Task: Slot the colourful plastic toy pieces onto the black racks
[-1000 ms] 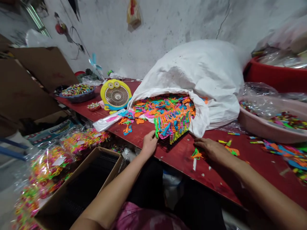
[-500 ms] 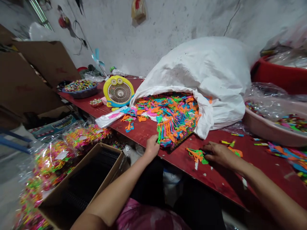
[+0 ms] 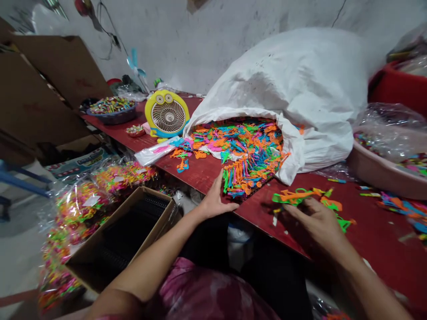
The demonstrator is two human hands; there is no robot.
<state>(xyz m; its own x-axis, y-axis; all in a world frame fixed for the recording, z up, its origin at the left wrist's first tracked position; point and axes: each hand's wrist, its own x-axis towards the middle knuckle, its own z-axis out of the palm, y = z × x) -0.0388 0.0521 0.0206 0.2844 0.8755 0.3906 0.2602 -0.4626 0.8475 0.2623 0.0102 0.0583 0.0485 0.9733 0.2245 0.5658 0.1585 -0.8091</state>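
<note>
Neon plastic toy pieces (image 3: 253, 164) spill from the white sack (image 3: 293, 89) onto the red table (image 3: 376, 235). Your left hand (image 3: 215, 200) lies open against the pile's near edge; your right hand (image 3: 316, 222), fingers loosely curled, sits over a loose orange-and-green cluster (image 3: 295, 196), now spread wider than a moment ago, though whether it pinches anything can't be told

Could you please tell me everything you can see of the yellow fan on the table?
The yellow fan is a small, round, plastic-looking desk fan styled as a cartoon figure, with two goggle-like eyes on top, a pale grille over its blades and a blue lower rim. It stands upright on the red table, at the left edge of the white sack.
</note>
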